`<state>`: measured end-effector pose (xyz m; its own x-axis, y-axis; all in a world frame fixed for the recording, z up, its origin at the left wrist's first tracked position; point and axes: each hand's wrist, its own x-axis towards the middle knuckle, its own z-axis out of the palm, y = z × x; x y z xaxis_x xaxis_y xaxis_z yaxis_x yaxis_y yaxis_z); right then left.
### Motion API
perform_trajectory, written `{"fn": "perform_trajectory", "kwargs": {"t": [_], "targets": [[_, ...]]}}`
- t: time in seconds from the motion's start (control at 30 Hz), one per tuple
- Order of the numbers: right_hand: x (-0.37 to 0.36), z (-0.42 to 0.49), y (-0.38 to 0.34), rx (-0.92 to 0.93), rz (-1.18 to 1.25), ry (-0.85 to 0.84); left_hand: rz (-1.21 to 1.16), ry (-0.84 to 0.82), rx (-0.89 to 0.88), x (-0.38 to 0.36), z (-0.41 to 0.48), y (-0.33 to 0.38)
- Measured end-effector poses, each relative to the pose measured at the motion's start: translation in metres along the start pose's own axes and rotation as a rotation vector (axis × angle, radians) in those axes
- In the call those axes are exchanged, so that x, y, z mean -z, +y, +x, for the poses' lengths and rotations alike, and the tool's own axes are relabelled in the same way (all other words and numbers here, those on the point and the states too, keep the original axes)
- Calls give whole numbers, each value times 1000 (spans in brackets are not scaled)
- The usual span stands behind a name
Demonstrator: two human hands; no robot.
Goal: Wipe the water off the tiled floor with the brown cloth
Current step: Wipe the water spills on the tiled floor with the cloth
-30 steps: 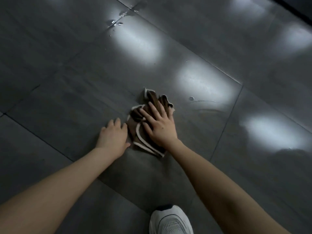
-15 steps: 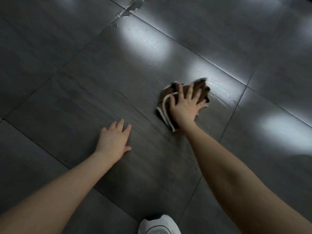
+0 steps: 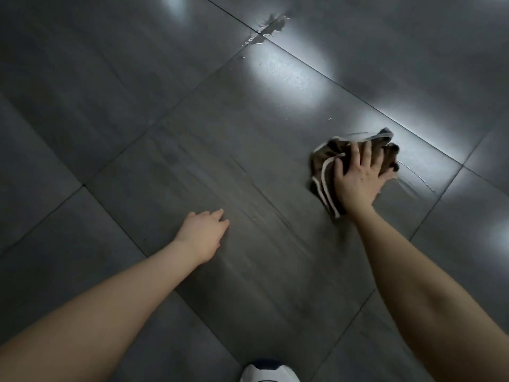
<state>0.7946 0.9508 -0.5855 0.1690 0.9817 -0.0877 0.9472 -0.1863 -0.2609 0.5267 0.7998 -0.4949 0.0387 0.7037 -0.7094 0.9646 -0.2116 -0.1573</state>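
A crumpled brown cloth (image 3: 323, 164) with a pale border lies on the dark grey tiled floor (image 3: 192, 133) at the right. My right hand (image 3: 358, 175) presses flat on it, fingers spread over the fabric. A thin wet streak (image 3: 413, 180) runs along the floor just right of the cloth. A small puddle (image 3: 268, 28) sits far off at a tile joint near the top. My left hand (image 3: 203, 232) rests on the floor at centre left, fingers loosely apart, holding nothing.
The toe of a white shoe (image 3: 268, 373) shows at the bottom edge. Bright light patches (image 3: 289, 78) reflect off the glossy tiles. Faint wiped streaks (image 3: 248, 202) cross the middle tile between my hands.
My right hand has pushed the cloth away from my left hand, up and to the right across the tile. My left hand stays planted on the floor.
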Motion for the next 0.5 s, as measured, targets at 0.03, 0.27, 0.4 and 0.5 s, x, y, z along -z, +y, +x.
{"fn": "perform_trajectory", "kwargs": {"t": [0.03,0.27,0.4,0.5], "targets": [[-3,0,-21,-77,25,-22,68,-33,-5,3,-2,-4],[-51,-124,-136,783,-28,-162,363,32,28,63,-16,-65],[-53,-167,-122,1110,-8,-230,428,64,97,84,-14,-110],[-51,-127,-106,1200,-11,-164,432,70,89,83,-9,-138]]}}
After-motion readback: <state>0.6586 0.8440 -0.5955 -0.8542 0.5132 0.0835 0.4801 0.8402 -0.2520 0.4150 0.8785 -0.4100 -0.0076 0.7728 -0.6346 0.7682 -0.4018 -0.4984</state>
